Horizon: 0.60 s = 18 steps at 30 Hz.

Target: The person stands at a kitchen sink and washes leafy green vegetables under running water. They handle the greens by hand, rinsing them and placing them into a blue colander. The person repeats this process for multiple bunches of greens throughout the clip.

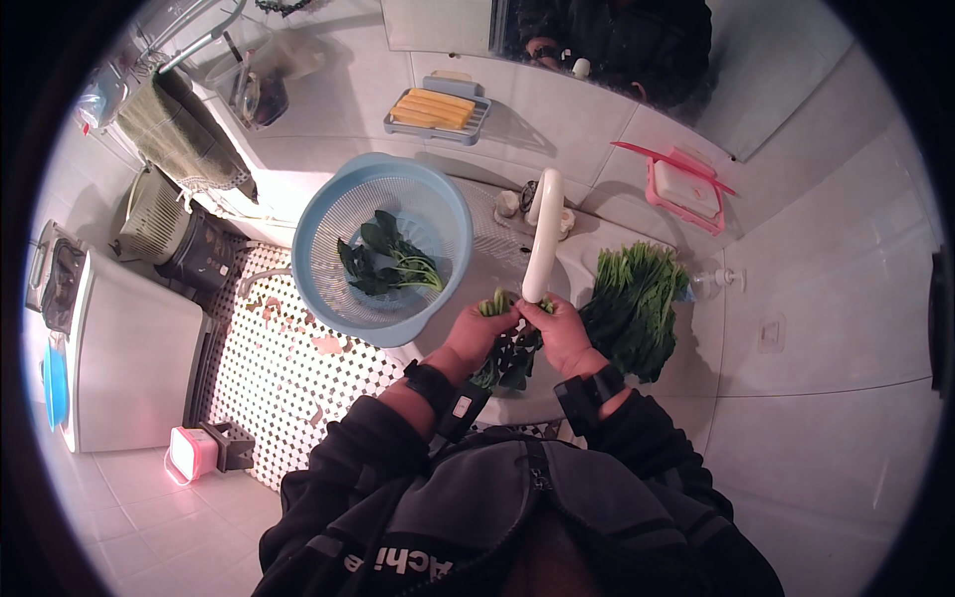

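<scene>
Both my hands are over the white washbasin, just below the end of the white curved faucet (545,234). My left hand (476,336) is closed round the pale stems of some dark leafy greens (507,365), whose leaves hang down between my wrists. My right hand (563,336) pinches stems of the same bunch, its fingertips meeting those of the left. To the left, a light blue colander (316,284) holds a few leafy greens (383,254). A thick pile of leafy greens (637,313) lies on the basin's right side, stems pointing away from me.
A soap rack (438,114) with yellow bars and a pink soap dish (686,194) hang on the tiled wall below a mirror (607,50). A clear pump bottle (708,284) stands right of the pile. At left are a white cabinet (134,358) and a pink-and-white tub (191,453).
</scene>
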Available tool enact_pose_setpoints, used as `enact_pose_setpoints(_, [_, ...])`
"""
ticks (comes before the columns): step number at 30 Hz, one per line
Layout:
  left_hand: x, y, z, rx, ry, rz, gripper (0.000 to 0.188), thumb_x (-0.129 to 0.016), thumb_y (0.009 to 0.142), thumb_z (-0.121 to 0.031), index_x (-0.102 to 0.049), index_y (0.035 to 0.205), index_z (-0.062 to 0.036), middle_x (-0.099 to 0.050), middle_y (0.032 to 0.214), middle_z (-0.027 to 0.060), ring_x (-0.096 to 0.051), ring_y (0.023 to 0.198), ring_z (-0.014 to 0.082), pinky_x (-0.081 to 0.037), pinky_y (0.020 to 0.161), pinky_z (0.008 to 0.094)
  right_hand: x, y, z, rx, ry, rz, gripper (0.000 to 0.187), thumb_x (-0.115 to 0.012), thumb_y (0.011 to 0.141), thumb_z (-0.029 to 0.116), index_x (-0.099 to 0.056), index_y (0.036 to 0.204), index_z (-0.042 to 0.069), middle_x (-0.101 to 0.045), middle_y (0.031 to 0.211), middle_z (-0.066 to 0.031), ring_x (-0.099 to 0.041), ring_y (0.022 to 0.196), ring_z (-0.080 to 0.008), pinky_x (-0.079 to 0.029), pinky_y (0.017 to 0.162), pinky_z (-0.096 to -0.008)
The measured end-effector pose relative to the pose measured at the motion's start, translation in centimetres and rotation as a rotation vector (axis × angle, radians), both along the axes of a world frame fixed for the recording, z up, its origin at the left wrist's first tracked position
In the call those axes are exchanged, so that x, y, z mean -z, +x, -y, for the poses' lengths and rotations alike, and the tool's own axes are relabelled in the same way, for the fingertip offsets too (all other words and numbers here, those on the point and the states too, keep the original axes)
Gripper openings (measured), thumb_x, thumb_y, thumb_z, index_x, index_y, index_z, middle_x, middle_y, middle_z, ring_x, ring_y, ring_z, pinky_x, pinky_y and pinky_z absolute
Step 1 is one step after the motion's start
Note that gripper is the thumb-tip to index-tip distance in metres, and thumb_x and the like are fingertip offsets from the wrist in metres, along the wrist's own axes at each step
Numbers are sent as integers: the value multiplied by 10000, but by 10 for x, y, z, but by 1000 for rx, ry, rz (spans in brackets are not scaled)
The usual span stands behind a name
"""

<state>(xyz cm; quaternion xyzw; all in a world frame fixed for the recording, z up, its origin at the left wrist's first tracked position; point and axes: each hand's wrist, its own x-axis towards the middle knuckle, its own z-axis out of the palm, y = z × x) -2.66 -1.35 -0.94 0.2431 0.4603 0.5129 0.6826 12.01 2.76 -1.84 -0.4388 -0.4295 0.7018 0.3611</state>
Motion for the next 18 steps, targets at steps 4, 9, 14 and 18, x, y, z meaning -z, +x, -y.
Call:
enact_pose_setpoints(4, [2,-6,-1,11,-70,-25,101,-605,800,-98,-592,862,-19,-586,754,26,-548,660,118,-436,603,243,2,9,-6,-30,-159,-136,130,-551,864,134,-590,937,33,-605,877,-26,-537,731,-106,-430,624,-245])
enact_pose_setpoints(9, [5,-12,0,91,-20,-91,218,-584,792,-101,-522,991,-36,-567,802,45,-553,661,134,-440,584,257,2,7,-7,80,-60,-255,135,-548,865,136,-565,951,34,-586,797,-37,-531,676,-134,-435,647,-268])
enact_pose_setpoints(14, [3,-10,1,171,-32,-116,258,-581,794,-118,-487,1023,-44,-559,815,47,-554,672,129,-438,570,255,-9,4,-6,-34,73,-99,191,-590,839,156,-543,982,39,-557,724,-5,-499,614,-86,-414,582,-235])
enact_pose_setpoints(18, [4,-7,1,271,74,-238,226,-602,816,-151,-525,987,-25,-562,770,25,-535,651,101,-425,576,233,-13,1,-4,-90,122,103,197,-615,820,167,-559,941,22,-524,671,18,-467,569,-54,-383,507,-207])
